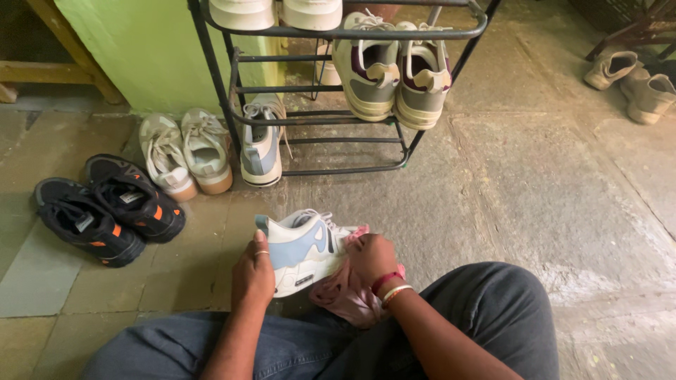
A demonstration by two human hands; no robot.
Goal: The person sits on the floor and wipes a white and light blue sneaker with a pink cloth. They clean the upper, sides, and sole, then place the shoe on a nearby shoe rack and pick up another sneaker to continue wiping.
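Observation:
A white and light-blue sneaker (303,246) lies on its side over my lap, sole toward me. My left hand (253,273), a ring on one finger, grips its heel end. My right hand (371,259), with red and white bangles at the wrist, presses a pink cloth (346,294) against the toe end of the shoe. The cloth hangs down between my knees.
A black metal shoe rack (331,116) stands ahead with a grey-and-maroon pair (393,74) on it and a matching white-blue sneaker (262,144) on its low shelf. A cream pair (184,151) and a black-orange pair (109,207) lie at left. Beige shoes (634,81) sit far right.

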